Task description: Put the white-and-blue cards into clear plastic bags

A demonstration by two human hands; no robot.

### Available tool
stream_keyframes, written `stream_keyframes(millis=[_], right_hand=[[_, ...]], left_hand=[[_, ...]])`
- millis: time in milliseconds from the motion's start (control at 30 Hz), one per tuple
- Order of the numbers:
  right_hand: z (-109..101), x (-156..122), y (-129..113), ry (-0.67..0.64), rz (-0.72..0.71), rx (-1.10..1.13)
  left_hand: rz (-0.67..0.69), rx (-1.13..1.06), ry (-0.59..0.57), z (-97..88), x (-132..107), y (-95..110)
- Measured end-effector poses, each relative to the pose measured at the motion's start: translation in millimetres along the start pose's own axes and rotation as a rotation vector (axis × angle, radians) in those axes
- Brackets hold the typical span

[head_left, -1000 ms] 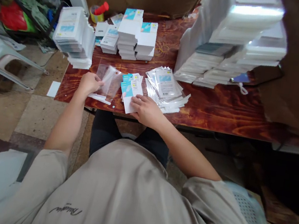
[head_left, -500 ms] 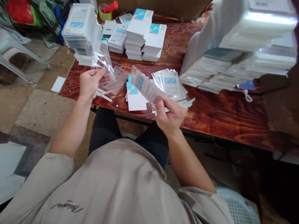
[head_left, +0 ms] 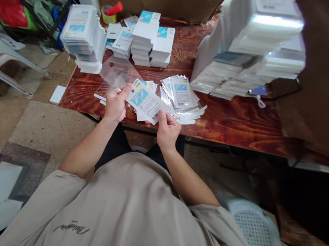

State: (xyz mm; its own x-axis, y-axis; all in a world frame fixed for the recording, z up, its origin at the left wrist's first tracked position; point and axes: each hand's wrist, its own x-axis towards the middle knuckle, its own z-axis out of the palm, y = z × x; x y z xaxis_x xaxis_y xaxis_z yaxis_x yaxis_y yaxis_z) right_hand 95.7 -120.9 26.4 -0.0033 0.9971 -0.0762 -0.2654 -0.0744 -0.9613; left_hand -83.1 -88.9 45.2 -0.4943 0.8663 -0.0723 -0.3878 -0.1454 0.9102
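A white printed card (head_left: 145,102) with a blue picture and a punched hole is tilted between my two hands above the table's front edge. My left hand (head_left: 116,105) pinches its upper left end, thumb on top. My right hand (head_left: 168,130) grips the lower right end. Behind my left fingers stretches a clear plastic sleeve (head_left: 118,70); whether those fingers also hold it, I cannot tell. Loose cards (head_left: 151,85) lie partly hidden under the held card. Just right of it is a fanned pile of sleeved cards (head_left: 181,94).
Stacked cards (head_left: 80,26) stand at the table's left end, with white-and-blue card stacks (head_left: 146,32) further back. A tall pile of sleeved packs (head_left: 246,40) rises on the right. A tape roll (head_left: 109,16) sits at the back. A plastic stool (head_left: 255,233) is behind on the right.
My hands have come together. The card has moved left, turned more face-up, and its left end is now in my left hand. The clear sleeve has shifted and lies flatter behind that hand.
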Motion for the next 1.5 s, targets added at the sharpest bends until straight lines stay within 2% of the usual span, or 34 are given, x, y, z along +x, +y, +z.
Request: stream_keyframes(millis=[67, 200, 267, 333, 400, 533, 633, 767, 867, 933, 967, 1000, 1067, 1100, 1133, 1200, 1233, 1300, 1367, 1400, 1500], right_hand=[[-1, -2, -1, -0.062, -0.006, 0.002], [-15, -1, 0, -0.416, 0.013, -0.053], [-18, -1, 4, -0.489, 0.010, -0.067], [-15, -1, 7, -0.430, -0.038, -0.060], [-7, 0, 11, -0.317, -0.104, -0.038], [10, 10, 15, -0.133, -0.242, -0.039], [14, 16, 17, -0.125, -0.325, -0.106], [9, 17, 13, -0.170, -0.259, -0.088], [-5, 31, 3, -0.157, -0.206, -0.088], [-22, 53, -6, -0.103, -0.207, -0.160], [-33, 67, -11, -0.073, -0.219, -0.209], [-45, 83, -15, -0.040, -0.238, -0.262], [-68, 112, -21, 0.044, -0.235, -0.458], [-77, 124, -23, 0.115, -0.211, -0.617], [-85, 133, -23, 0.183, -0.190, -0.797], [-94, 143, -22, 0.293, -0.194, -1.126], [-95, 143, -20, 0.328, -0.228, -1.241], [-90, 135, -14, 0.352, -0.362, -1.323], [-78, 117, -8, 0.237, -0.534, -1.257], [-70, 106, -5, 0.107, -0.616, -1.203], [-44, 75, -1, -0.458, -0.789, -1.143]], left_hand=[[0.001, -0.012, 0.000, 1.3, -2, 3], [-0.028, -0.008, -0.024, -0.9, -9, 14], [-0.049, -0.020, -0.074, 0.6, -17, 19], [-0.053, -0.053, -0.124, 5.1, -29, 22], [-0.055, -0.089, -0.154, 11.2, -43, 21], [-0.090, -0.091, -0.186, 19.1, -66, 11], [-0.130, -0.041, -0.227, 16.8, -73, 3], [-0.152, 0.107, -0.286, 9.1, -70, 3], [-0.139, 0.345, -0.344, 5.1, -61, 7], [-0.080, 0.519, -0.375, 0.7, -48, 12], [-0.022, 0.627, -0.352, -2.9, -38, 15], [0.057, 0.754, -0.284, -7.6, -27, 18], [0.211, 1.117, -0.051, -20.0, 0, 26], [0.221, 1.298, 0.039, -27.0, 13, 29], [0.190, 1.431, 0.089, -33.8, 26, 32], [0.074, 1.589, 0.089, -46.0, 48, 36], [0.018, 1.634, 0.069, -51.0, 56, 35], [-0.046, 1.679, 0.032, -59.0, 69, 32], [-0.071, 1.680, 0.007, -65.2, 79, 28], [-0.085, 1.668, -0.005, -67.7, 83, 26], [-0.181, 1.618, -0.077, -71.4, 91, 24]])
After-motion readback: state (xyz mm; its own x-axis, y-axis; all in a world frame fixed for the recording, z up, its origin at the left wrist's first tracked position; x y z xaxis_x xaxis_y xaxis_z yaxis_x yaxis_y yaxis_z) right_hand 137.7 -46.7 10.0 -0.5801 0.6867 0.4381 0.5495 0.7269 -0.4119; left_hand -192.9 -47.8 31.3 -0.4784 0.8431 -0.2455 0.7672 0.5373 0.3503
